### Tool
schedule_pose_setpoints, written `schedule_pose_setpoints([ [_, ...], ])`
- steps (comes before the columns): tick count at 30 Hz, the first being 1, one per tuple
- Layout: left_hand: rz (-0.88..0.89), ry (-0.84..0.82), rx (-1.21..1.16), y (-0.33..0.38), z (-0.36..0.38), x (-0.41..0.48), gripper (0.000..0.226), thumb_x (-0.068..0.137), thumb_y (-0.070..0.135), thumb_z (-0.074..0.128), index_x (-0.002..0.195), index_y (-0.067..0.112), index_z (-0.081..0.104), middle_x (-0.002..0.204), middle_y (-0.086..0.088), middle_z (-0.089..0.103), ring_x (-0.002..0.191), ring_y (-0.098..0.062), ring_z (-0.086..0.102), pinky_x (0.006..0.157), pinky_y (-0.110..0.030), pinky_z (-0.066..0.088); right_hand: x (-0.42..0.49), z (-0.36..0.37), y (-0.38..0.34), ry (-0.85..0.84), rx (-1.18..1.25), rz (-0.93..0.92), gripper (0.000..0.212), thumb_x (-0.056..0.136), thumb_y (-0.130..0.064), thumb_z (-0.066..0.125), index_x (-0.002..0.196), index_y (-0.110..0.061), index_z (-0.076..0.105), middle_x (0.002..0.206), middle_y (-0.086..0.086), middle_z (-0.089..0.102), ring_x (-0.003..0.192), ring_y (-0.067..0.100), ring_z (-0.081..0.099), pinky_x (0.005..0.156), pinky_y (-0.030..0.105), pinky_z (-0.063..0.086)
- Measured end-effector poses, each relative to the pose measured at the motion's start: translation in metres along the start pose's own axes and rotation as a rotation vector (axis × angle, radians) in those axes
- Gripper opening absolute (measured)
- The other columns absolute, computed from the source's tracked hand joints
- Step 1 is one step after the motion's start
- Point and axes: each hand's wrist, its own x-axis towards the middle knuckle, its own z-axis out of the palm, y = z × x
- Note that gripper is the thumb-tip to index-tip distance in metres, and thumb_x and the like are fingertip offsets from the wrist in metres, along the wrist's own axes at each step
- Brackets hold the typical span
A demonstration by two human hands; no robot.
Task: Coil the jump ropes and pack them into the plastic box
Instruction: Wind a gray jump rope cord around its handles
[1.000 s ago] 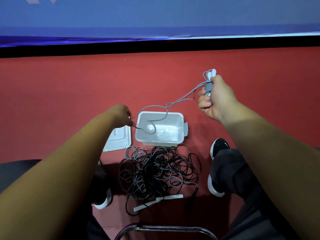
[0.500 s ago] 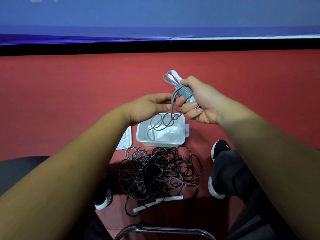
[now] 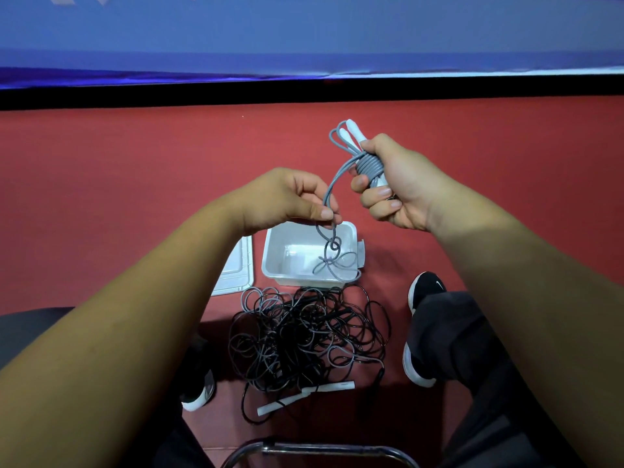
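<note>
Right hand (image 3: 401,187): fingers curled tight round two white handles (image 3: 351,130), with the gray jump rope (image 3: 332,179) wound in several turns about them. Left hand (image 3: 287,197): thumb and fingers pinch the rope's loose length just beside the coil. Tail hangs down into the open plastic box (image 3: 270,261) on the red floor (image 3: 101,197). Lid (image 3: 236,275) lies at the box's left. Tangled pile of black and gray ropes (image 3: 304,336) lies on the near side of the box.

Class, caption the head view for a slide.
Right hand grips handles wound with grey rope; left hand pinches its tail above the plastic box.
</note>
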Motion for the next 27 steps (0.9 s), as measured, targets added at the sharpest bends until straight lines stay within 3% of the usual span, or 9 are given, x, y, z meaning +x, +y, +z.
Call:
schedule_pose_setpoints([
  [5, -0.096, 0.052, 0.058, 0.008, 0.005, -0.002, 0.021, 0.088, 0.003, 0.079, 0.102, 0.003, 0.064, 0.102, -0.024, 0.077, 0.078, -0.021, 0.076, 0.067, -0.027, 0.061, 0.0, -0.001, -0.001, 0.026, 0.003, -0.008, 0.029, 0.1, -0.046, 0.054, 0.096, -0.018, 0.049, 0.07, -0.002, 0.048, 0.046, 0.007, 0.021, 0.037, 0.018, 0.011],
  [9, -0.098, 0.209, 0.235, 0.01, 0.006, 0.002, 0.033, 0.088, 0.01, 0.082, 0.095, -0.009, 0.057, 0.081, -0.026, 0.074, 0.062, -0.026, 0.073, 0.06, -0.036, 0.064, -0.001, 0.001, 0.0, 0.007, 0.01, 0.014, 0.032, 0.1, -0.046, 0.052, 0.098, -0.015, 0.051, 0.069, -0.002, 0.048, 0.044, 0.006, 0.02, 0.035, 0.018, 0.012],
  [12, -0.093, 0.403, 0.425, 0.01, 0.006, 0.004, 0.009, 0.099, 0.014, 0.064, 0.101, 0.005, 0.064, 0.067, -0.014, 0.074, 0.059, -0.034, 0.074, 0.061, -0.046, 0.065, -0.001, 0.003, 0.0, 0.002, 0.011, 0.028, 0.034, 0.1, -0.047, 0.052, 0.102, -0.013, 0.054, 0.069, -0.002, 0.048, 0.043, 0.005, 0.021, 0.035, 0.018, 0.011],
  [14, -0.078, 0.457, 0.405, 0.009, 0.005, 0.005, 0.016, 0.102, 0.014, 0.053, 0.105, 0.009, 0.067, 0.068, -0.012, 0.075, 0.057, -0.034, 0.073, 0.058, -0.043, 0.064, 0.0, 0.004, 0.001, 0.001, 0.011, 0.035, 0.035, 0.1, -0.047, 0.052, 0.102, -0.012, 0.055, 0.068, -0.002, 0.048, 0.042, 0.005, 0.021, 0.036, 0.017, 0.01],
  [16, -0.054, 0.419, 0.259, 0.011, 0.003, 0.005, 0.015, 0.105, 0.014, 0.055, 0.106, 0.007, 0.068, 0.081, -0.013, 0.078, 0.059, -0.031, 0.071, 0.056, -0.037, 0.062, 0.001, 0.004, 0.001, 0.012, 0.033, 0.039, 0.035, 0.101, -0.047, 0.051, 0.102, -0.012, 0.055, 0.067, -0.003, 0.047, 0.043, 0.004, 0.021, 0.035, 0.017, 0.01],
  [19, -0.01, 0.319, -0.008, 0.012, -0.002, 0.002, 0.012, 0.105, 0.019, 0.062, 0.107, 0.008, 0.066, 0.101, -0.013, 0.079, 0.069, -0.023, 0.069, 0.065, -0.032, 0.063, 0.003, 0.002, 0.001, 0.052, 0.06, 0.047, 0.035, 0.101, -0.046, 0.05, 0.104, -0.012, 0.054, 0.066, -0.003, 0.046, 0.043, 0.004, 0.02, 0.034, 0.017, 0.011],
  [23, 0.074, 0.221, -0.15, 0.009, -0.009, 0.002, 0.02, 0.11, 0.022, 0.05, 0.108, 0.011, 0.067, 0.108, -0.012, 0.079, 0.095, -0.018, 0.072, 0.094, -0.034, 0.057, 0.008, 0.0, 0.004, 0.082, 0.062, 0.057, 0.036, 0.101, -0.047, 0.051, 0.104, -0.011, 0.055, 0.065, -0.002, 0.047, 0.043, 0.005, 0.021, 0.036, 0.017, 0.011],
  [27, 0.064, 0.064, -0.271, 0.008, -0.016, -0.004, 0.025, 0.109, 0.009, 0.045, 0.123, 0.004, 0.065, 0.113, -0.013, 0.076, 0.096, -0.02, 0.071, 0.096, -0.033, 0.057, 0.008, -0.001, 0.002, 0.083, 0.084, 0.038, 0.034, 0.1, -0.046, 0.051, 0.1, -0.012, 0.053, 0.065, -0.002, 0.047, 0.043, 0.005, 0.021, 0.034, 0.017, 0.012],
])
